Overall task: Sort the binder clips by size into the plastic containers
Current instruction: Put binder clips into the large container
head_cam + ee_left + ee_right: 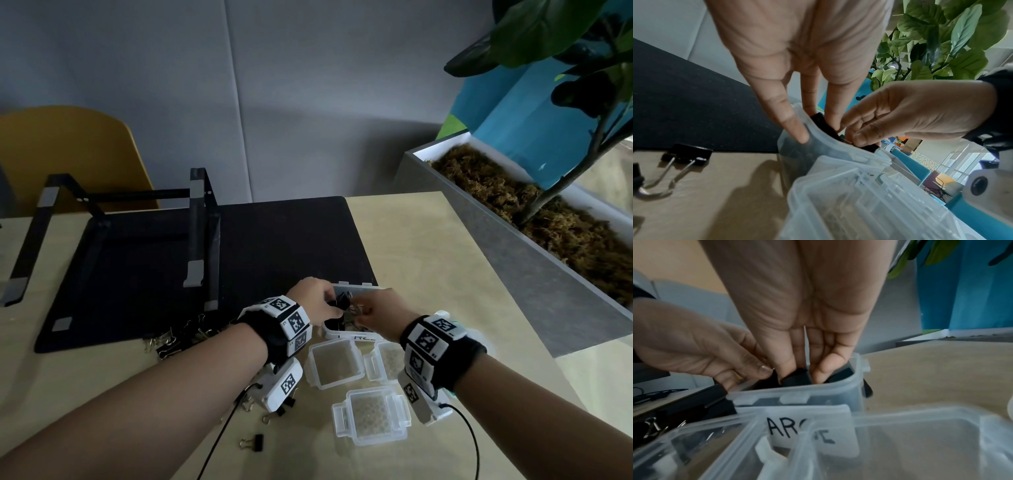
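Observation:
A clear container labelled LARGE (356, 291) stands at the mat's near edge with several large black binder clips (343, 304) in it. Both hands reach into it from above. My left hand (330, 305) pinches one black clip (819, 119) between thumb and fingers, its little finger (795, 128) resting on the outside wall. My right hand (363, 310) has thumb and fingers either side of another black clip (797, 378) inside the container (855, 381). Two smaller open containers (335, 365) (371, 416) stand nearer me. Loose clips (178, 337) lie to the left.
A black mat (274, 246) with a black metal stand (202, 222) covers the table's back left. A grey planter (513, 246) runs along the right edge. One small clip (253, 442) and camera cables (219, 442) lie near my forearms. A third small container (388, 359) sits under my right wrist.

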